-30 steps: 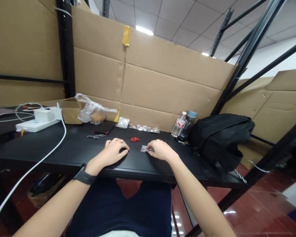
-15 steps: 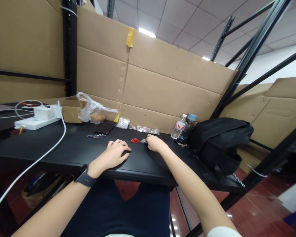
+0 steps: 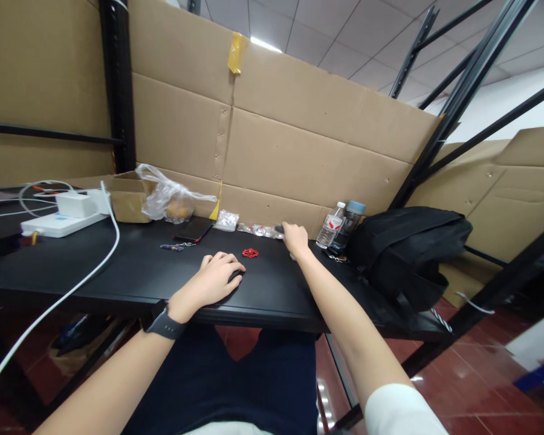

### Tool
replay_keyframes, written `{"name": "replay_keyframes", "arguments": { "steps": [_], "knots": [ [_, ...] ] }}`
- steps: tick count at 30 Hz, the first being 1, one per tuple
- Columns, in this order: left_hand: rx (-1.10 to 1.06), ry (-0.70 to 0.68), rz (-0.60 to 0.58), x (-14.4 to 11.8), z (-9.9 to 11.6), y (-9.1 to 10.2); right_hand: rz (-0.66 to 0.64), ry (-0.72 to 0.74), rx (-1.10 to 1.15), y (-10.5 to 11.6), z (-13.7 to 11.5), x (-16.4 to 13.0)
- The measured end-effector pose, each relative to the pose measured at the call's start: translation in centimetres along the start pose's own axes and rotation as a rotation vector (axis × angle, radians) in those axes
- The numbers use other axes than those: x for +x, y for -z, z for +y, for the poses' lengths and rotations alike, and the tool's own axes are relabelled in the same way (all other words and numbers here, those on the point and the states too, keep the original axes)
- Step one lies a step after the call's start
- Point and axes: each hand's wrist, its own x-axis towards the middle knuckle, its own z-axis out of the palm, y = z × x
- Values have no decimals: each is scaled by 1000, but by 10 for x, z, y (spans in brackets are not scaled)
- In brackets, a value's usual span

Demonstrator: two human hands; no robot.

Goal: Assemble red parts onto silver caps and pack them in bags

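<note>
On the near part of the black table lies my left hand (image 3: 217,278), fingers curled and thumb drawn in around a small black object (image 3: 236,275) whose kind I cannot make out. A red cord-like coil (image 3: 250,253) is on the table just beyond it. My right hand (image 3: 295,239) is further back, its fingers closed beside a strip of small clear packets (image 3: 258,230). Something small and dark (image 3: 279,229) shows at its fingertips; I cannot tell what it is. A small pale bit (image 3: 292,257) peeks out below this hand, mostly hidden.
Behind stand a clear plastic packet (image 3: 226,220), a phone (image 3: 193,229), a keychain (image 3: 172,247) and a plastic bag (image 3: 172,199) with orange fruit. To the right are a water bottle (image 3: 330,228), a blue-capped bottle (image 3: 347,226) and a black backpack (image 3: 403,254). A power strip (image 3: 54,223) sits left.
My right hand has moved away from beside the red coil, further back and to the right. The small clear packet by its fingers no longer shows beside the coil. My left hand stays nearly in place.
</note>
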Motion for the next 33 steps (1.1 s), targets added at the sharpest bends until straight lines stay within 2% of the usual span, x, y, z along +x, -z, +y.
{"name": "replay_keyframes", "arguments": {
  "steps": [2,4,8,11,14,18,22,24,27,33],
  "knots": [
    [8,5,-11,0,0,0,78,-18,0,-5,0,9],
    [13,8,-24,0,1,1,89,-10,11,-13,-3,16],
    [23,7,-35,0,4,3,-51,46,72,-29,-9,23],
    [30,6,-38,0,4,4,-112,48,105,-34,-3,23],
    [45,0,-41,-2,3,5,-194,51,152,-33,15,19],
    [135,4,-47,1,11,3,-266,65,252,-31,54,1],
    [240,122,-12,16,37,-12,-418,120,591,-38,86,-22],
    [247,138,-2,26,49,-22,-424,151,703,-43,93,-30],
    [220,149,-20,34,58,-30,-381,146,748,-46,92,-35],
    [186,63,-9,26,53,-23,-352,177,705,-35,82,-40]
  ]
}}
